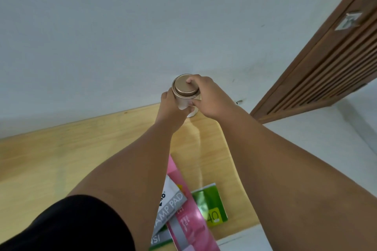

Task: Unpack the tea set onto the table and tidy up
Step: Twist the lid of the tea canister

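A small tea canister (184, 91) with a bronze metal lid and a pale body stands at the far edge of the wooden table (61, 159), close to the white wall. My left hand (170, 106) wraps around the canister's body from the left. My right hand (206, 96) grips the lid and upper part from the right, with the thumb low on the front. The canister's base is hidden behind my hands.
Near the table's front edge lie a pink box (187, 216), a grey-and-white "stamp pad" box (171, 204) and a green box (212, 204). A brown slatted wooden door (326, 63) stands at the right, above white floor (326, 138).
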